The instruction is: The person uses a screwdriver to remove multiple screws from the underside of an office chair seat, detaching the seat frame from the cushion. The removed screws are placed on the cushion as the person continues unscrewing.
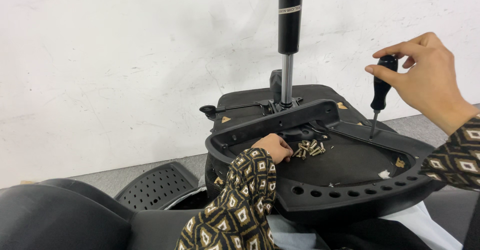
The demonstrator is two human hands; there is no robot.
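Note:
An upturned black office chair seat lies in front of me, its gas-lift column rising from the metal mechanism. My left hand rests on the seat's underside with its fingers curled at a small pile of brass-coloured screws; whether it pinches one I cannot see. My right hand holds a black-handled screwdriver upright by the top of its handle. The tip points down at the seat's right rim.
A white scuffed wall stands close behind the chair. A perforated black plastic panel lies on the grey floor at the left. A black padded part fills the lower left corner. White wrapping shows under the seat.

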